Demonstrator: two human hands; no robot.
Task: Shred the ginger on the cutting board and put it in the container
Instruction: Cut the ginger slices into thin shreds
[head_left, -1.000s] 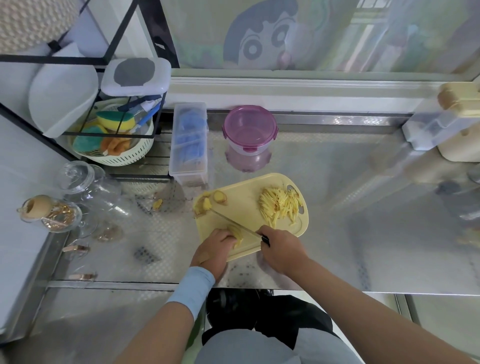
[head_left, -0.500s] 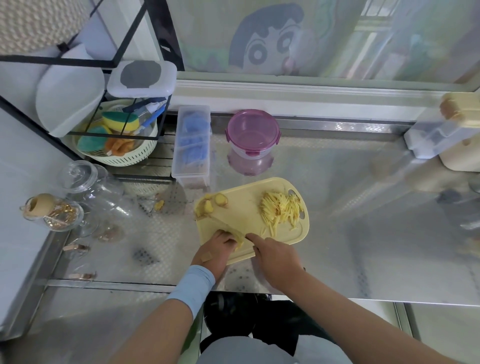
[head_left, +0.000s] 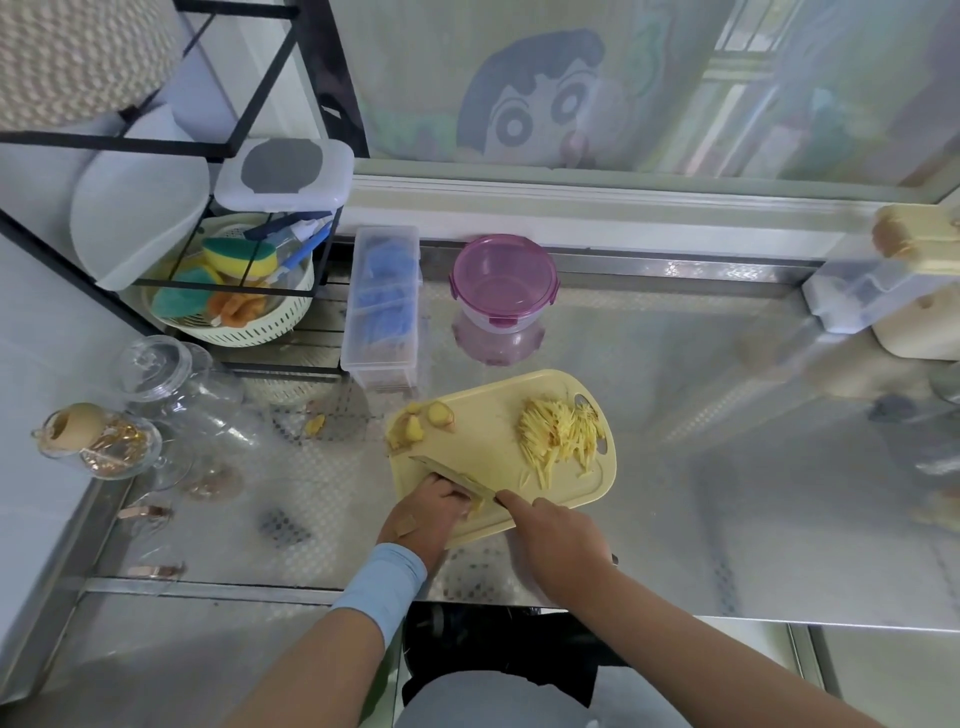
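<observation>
Two hands work the ginger (head_left: 475, 506) at the near edge of the board (head_left: 488, 436).
The left hand (head_left: 426, 512) curls its fingers down on the small piece and pins it. The right hand (head_left: 558, 535) is wrapped round the handle of the knife (head_left: 452, 475), forefinger along the spine, and the blade slants across the board close against the left knuckles. Shreds (head_left: 561, 436) lie heaped on the board's right side, uncut chunks (head_left: 421, 421) sit at its far left corner, and the container (head_left: 540, 260) stands open beyond the board. The ginger looks firm, light and probably slick on its cut face, so it is best held from above with fingertips tucked. The thin, loose shreds should scatter easily, so they are best scooped on the blade or pinched as a bunch.
</observation>
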